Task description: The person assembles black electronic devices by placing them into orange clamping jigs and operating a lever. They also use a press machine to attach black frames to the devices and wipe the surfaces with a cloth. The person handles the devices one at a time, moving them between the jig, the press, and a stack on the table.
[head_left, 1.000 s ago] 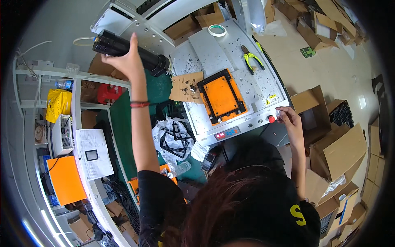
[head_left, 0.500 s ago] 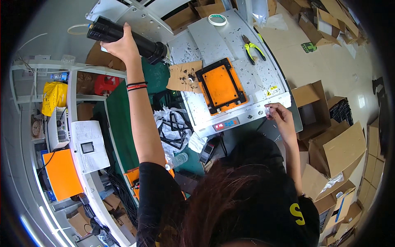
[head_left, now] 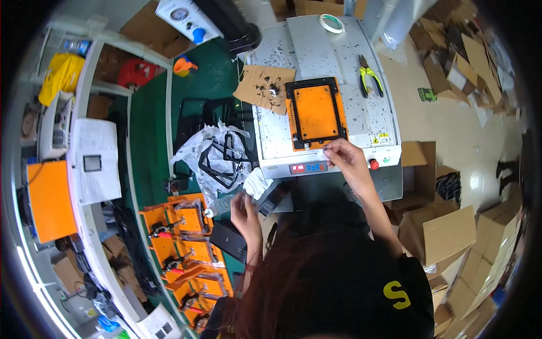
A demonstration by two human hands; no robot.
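Note:
My right hand (head_left: 351, 162) is closed in a pinch at the front edge of the machine table, beside the lower right corner of an orange fixture plate (head_left: 317, 110). Whatever its fingertips hold is too small to make out. A black rectangular frame (head_left: 339, 105) lies on that plate. My left hand (head_left: 245, 217) is low, next to a crumpled white cloth (head_left: 257, 183) and a clear plastic bottle (head_left: 221, 205); its fingers look bent but are blurred. The black cylinder (head_left: 228, 22) stands at the top, with neither hand on it.
Brown cardboard (head_left: 265, 87) with black scraps lies left of the plate. Pliers (head_left: 368, 76) and a tape roll (head_left: 331, 23) rest on the machine table (head_left: 316, 53). Loose black frames (head_left: 226, 161) lie on white wrapping. Orange clamp fixtures (head_left: 192, 248) stand lower left; cartons (head_left: 446, 231) fill the right.
My left hand has let go of the black cylinder and come down toward the white cloth. My right hand has moved left along the front edge to the orange plate. The view has shifted.

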